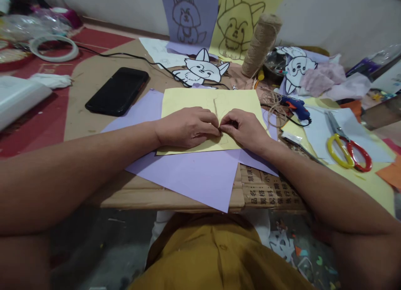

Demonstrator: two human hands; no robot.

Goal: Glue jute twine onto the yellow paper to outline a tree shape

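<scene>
The right hand has thumb and forefinger pinched together on the lower end of a short twine strand, which stands out on a yellow sheet. The left hand lies palm down on the sheet, fingers bent and close together, tips beside the right hand's; whether it has hold of the strand, I cannot tell. Bare yellow paper stretches beyond both hands to the sheet's far edge.

Under it, purple paper spreads wider, one corner reaching the front edge of the cardboard. Left, a black phone stands apart from the yellow sheet. Right is tighter: loose twine just beside the sheet, then a blue glue gun and red-and-yellow scissors.

A fox cutout and a twine cone line the far side. Cardboard covers part of a red tabletop; drawings lean against the pale wall. Paper scraps litter the floor.
</scene>
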